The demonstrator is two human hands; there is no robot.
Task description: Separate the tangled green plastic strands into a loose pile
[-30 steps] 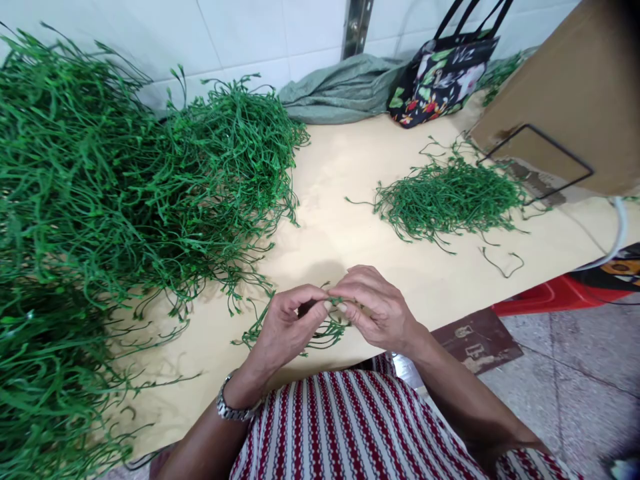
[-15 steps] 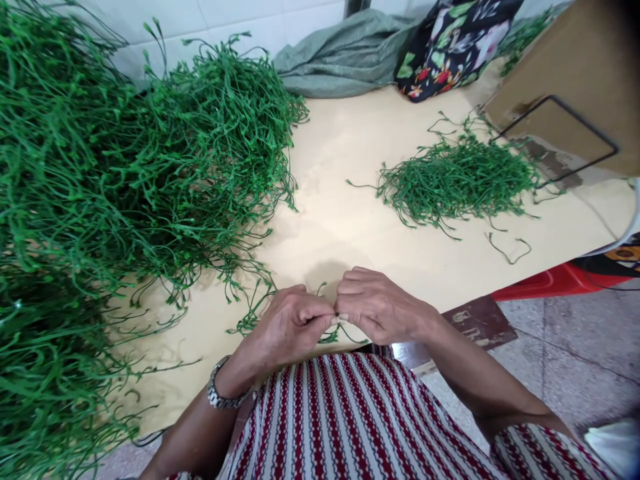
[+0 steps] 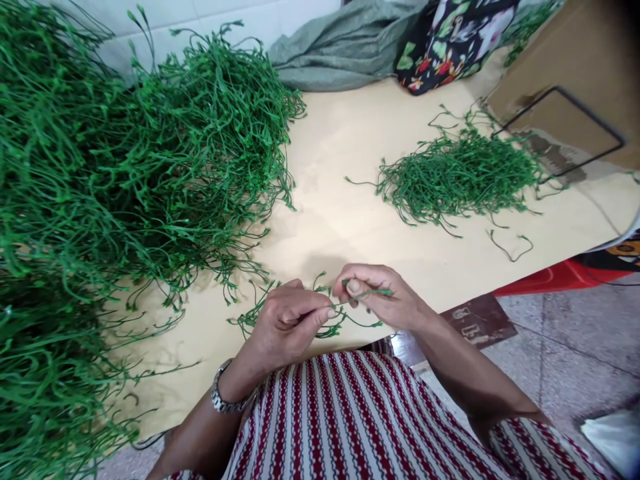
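Observation:
My left hand (image 3: 293, 321) pinches one end of a thin green stem (image 3: 377, 292) between thumb and forefinger, just above the table's near edge. The stem runs across to my right hand (image 3: 387, 301), whose curled fingers and thumb grip it, with its far tip lying over the palm. Under and beside both hands lie a few loose green stems (image 3: 363, 325), partly covered by the left hand. A huge tangled pile of the same stems (image 3: 150, 153) fills the left side. To the right rests a smaller heap of stems (image 3: 465, 177).
A table (image 3: 330, 160) runs along a tiled wall. At its back lie a grey-green sack (image 3: 350, 50) and a black floral bag (image 3: 440, 50). A cardboard box (image 3: 580, 73) with a black wire frame (image 3: 595, 123) stands at right. Something red (image 3: 560, 275) sits below the table edge.
My right hand has turned palm-up and its fingers have loosened from a fist, bringing the stem into sight. My left hand keeps its pinch in nearly the same place.

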